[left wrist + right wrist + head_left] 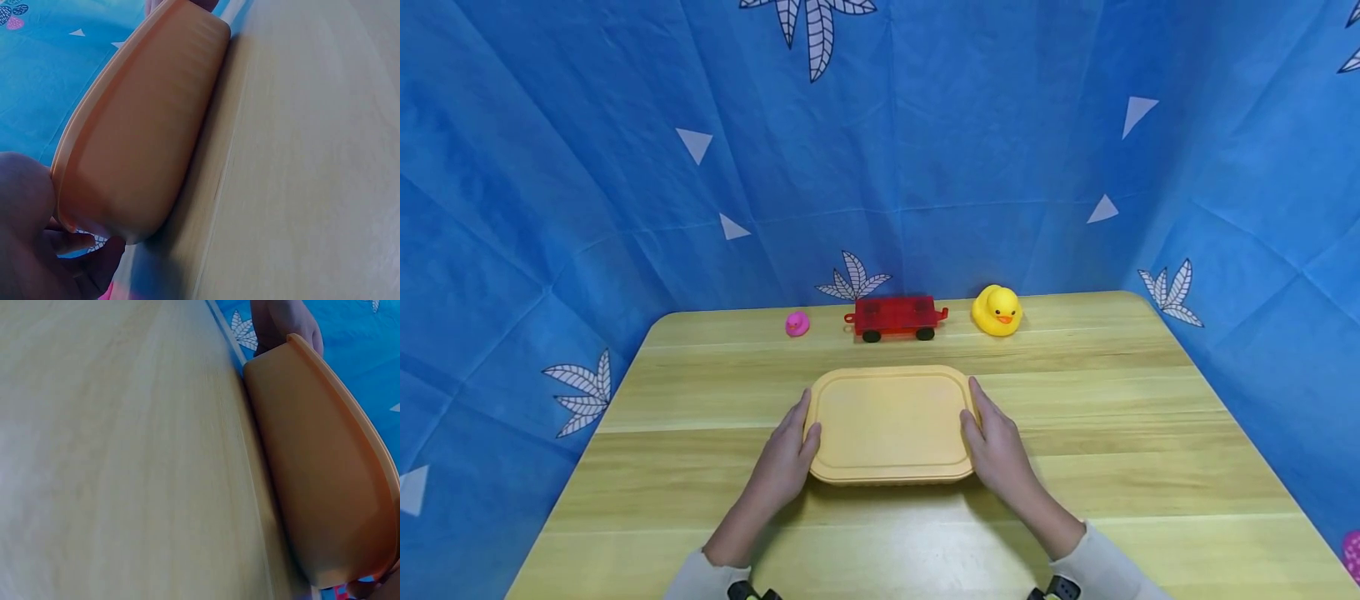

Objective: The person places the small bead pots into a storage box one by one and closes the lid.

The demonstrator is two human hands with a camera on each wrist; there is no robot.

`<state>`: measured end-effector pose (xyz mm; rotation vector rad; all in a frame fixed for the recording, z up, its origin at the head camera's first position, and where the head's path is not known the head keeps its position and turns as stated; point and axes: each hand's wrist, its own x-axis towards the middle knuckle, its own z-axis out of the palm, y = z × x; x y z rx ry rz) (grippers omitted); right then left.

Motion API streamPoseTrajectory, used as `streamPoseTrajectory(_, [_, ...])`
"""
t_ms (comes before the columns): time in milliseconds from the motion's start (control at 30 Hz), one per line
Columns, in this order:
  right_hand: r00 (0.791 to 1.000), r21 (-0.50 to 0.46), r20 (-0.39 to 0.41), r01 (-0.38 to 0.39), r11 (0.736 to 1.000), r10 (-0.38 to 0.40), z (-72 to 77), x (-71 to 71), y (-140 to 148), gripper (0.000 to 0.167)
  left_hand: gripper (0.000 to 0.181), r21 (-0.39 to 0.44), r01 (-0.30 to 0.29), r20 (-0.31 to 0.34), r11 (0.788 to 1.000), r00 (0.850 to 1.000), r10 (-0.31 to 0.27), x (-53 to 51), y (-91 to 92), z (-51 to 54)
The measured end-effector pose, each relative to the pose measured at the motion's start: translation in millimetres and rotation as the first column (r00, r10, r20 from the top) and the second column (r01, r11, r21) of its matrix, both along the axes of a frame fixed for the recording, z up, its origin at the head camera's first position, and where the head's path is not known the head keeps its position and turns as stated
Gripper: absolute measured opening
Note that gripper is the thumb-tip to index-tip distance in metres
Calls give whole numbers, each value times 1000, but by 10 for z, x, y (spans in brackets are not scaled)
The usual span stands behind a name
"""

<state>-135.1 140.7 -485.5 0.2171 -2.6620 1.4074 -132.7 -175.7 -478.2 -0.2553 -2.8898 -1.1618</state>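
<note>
A pale orange plastic box with rounded corners and a flat lid (pixel 891 425) is at the middle of the wooden table. My left hand (pixel 782 458) grips its left end, thumb on the lid's edge and fingers along the side. At the opposite end my right hand (pixel 1002 450) holds it the same way. Both wrist views show the box's smooth side wall (pixel 140 125) beneath a projecting rim. Its base is close to the tabletop; whether it touches I cannot tell. What is inside stays hidden.
Along the table's back edge stand a small pink duck (pixel 797 323), a red toy wagon (pixel 895 317) with black wheels and a yellow rubber duck (pixel 997 311). Blue cloth (pixel 925 150) with leaf prints hangs behind and at both sides of the table (pixel 1150 467).
</note>
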Motion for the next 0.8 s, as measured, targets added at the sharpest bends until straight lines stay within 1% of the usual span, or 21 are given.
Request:
streamPoseTrajectory(200, [1000,-16,-18,10,1000,-10,-6,-1,3,56,61,-7,-3,34,1000,999,3,-5,11,22])
streamPoseTrajectory(333, [1000,-29,-13,14,999,-14,-13,-7,0,56,61,-9,-12,37,1000,999,13,-9,12,31])
streamPoseTrajectory(533, [999,-31,26,28,999,-27,1,-19,10,58,61,-24,-12,36,1000,999,13,-22,6,30])
streamPoseTrajectory(667, [998,-12,63,9,1000,-9,32,-22,36,62,62,-33,-13,41,999,999,14,-39,-20,22])
streamPoseTrajectory(800, [997,22,74,-17,1000,15,56,-19,71,68,63,-4,-7,66,1000,998,7,-51,-70,49])
